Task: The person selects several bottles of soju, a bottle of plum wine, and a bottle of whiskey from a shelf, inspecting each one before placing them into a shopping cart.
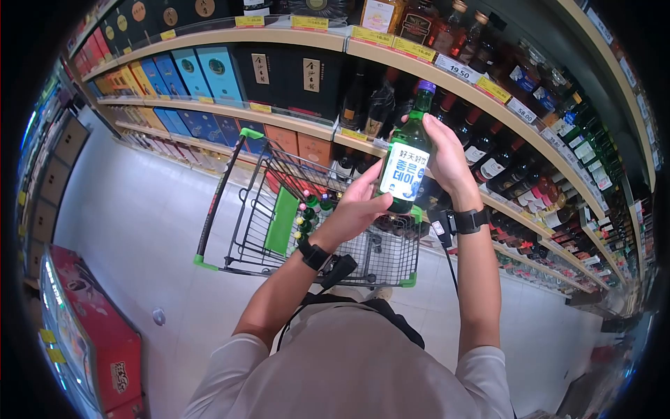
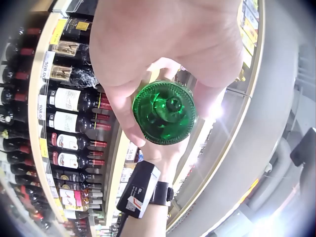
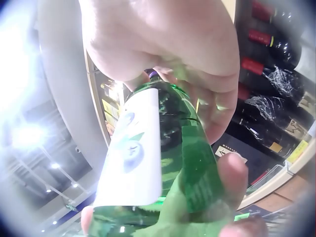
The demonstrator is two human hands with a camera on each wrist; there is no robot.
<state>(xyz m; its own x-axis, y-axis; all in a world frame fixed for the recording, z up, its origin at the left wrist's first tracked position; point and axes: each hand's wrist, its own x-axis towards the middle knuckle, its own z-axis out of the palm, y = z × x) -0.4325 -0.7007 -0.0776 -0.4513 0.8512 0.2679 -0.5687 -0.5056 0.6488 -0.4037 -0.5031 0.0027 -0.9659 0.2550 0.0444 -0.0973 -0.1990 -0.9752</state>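
Observation:
A green glass soju bottle [image 1: 405,171] with a purple cap and a white label in blue lettering is held up in both hands before the shelves, its neck tilted slightly right. My left hand [image 1: 357,213] grips the lower part, thumb across the front below the label. Higher up, my right hand [image 1: 448,155] holds the bottle around its shoulder and neck. The left wrist view looks straight at the round green base [image 2: 164,113], with fingers on both sides. Blueberries are printed on the label [image 3: 131,153] in the right wrist view.
Below the hands stands a wire shopping cart [image 1: 200,230] with green corners; several green bottles [image 1: 307,213] lie in it beside a green panel [image 1: 282,222]. Shelves [image 1: 293,38] of boxed liquor and bottles curve along the front and right. A red display case [image 1: 98,328] stands at lower left.

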